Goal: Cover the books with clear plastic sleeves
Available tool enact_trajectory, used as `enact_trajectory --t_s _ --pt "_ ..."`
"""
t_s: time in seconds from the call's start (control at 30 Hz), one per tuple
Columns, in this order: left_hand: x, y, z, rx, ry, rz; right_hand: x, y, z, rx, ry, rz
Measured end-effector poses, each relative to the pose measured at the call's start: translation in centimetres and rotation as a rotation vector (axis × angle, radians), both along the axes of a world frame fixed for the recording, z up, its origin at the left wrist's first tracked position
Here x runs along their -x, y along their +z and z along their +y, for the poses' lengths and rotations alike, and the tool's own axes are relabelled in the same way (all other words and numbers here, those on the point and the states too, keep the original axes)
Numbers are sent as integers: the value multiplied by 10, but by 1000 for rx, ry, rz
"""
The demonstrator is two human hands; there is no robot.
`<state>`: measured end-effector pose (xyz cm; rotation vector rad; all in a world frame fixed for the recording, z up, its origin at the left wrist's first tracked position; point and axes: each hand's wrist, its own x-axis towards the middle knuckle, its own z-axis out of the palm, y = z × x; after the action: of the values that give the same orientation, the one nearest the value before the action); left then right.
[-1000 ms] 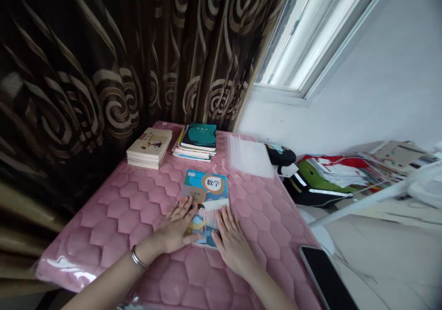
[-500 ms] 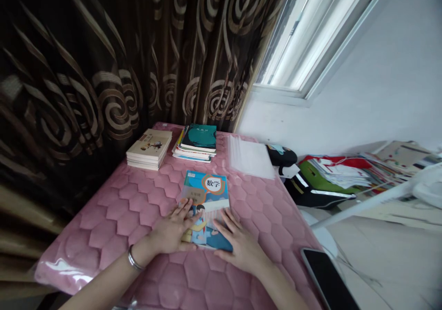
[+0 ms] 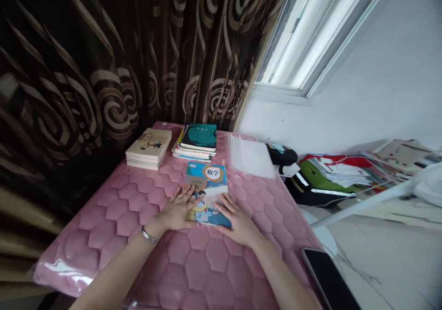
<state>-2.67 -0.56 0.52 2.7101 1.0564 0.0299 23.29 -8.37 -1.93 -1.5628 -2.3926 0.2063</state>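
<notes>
Book (image 3: 208,197) has slid farther from us; our left hand (image 3: 177,212) and right hand (image 3: 241,223) touch it, fingers spread open, likely for even guidance

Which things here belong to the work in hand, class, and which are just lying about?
In the work:
- blue book, under left hand and right hand
- perhaps cream stack, teal-topped stack, clear sheets

Lying about, seemingly:
- dark-screened phone
- green-and-black bag
- papers on it
</notes>
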Motion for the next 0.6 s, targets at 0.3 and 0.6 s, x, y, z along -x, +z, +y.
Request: enact_trajectory --t_s 0.3,0.6 --pt "36 -1 -1 38 -36 -55 -10 -11 0 -68 52 80" --pt "62 -10 4 47 -43 -120 -29 -4 -15 44 -28 162"
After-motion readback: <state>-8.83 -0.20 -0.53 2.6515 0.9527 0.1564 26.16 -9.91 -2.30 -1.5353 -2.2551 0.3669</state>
